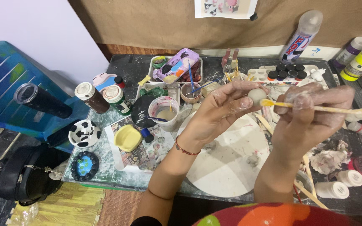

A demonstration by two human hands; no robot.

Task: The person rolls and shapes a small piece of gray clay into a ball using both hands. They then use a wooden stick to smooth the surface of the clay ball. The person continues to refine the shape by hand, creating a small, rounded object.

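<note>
left hand (225, 104): raised above the round white board (227, 167), fingers curling closed around a small ball of pale clay (257, 95); the ball is sitting pinched at the fingertips, palm dusted with white residue, a red string bracelet (186, 149) showing on the wrist.
right hand (308, 113): raised beside the left, fingers closing tight on a thin yellow wooden modelling stick (315, 109); the stick is lying level, its broad end pointing right, its narrow yellow tip touching the clay ball.
clay ball: held in the air between both hands, above the far edge of the board, not resting on anything.
work surface: dark table (126, 62) crowded with craft goods; the board is lying directly under the hands and showing smears.
left of the board: a white cup of pale liquid (164, 113), a small yellow dish (127, 138), a cow-patterned bowl (84, 133), a blue round dish with dark beaded rim (84, 165), and two jars with pale lids (103, 97).
far side: a tray holding a stained paint palette (177, 66), a small cup of brushes (190, 93), a row of black-capped paint pots (288, 72).
right side: several paint bottles (359, 58) standing and lying, and crumpled tissue (327, 161) near the right wrist.
off the table: a blue plastic chair (9, 83) with a dark tumbler (42, 101) lying on it, a black bag (21, 175) on the floor.
</note>
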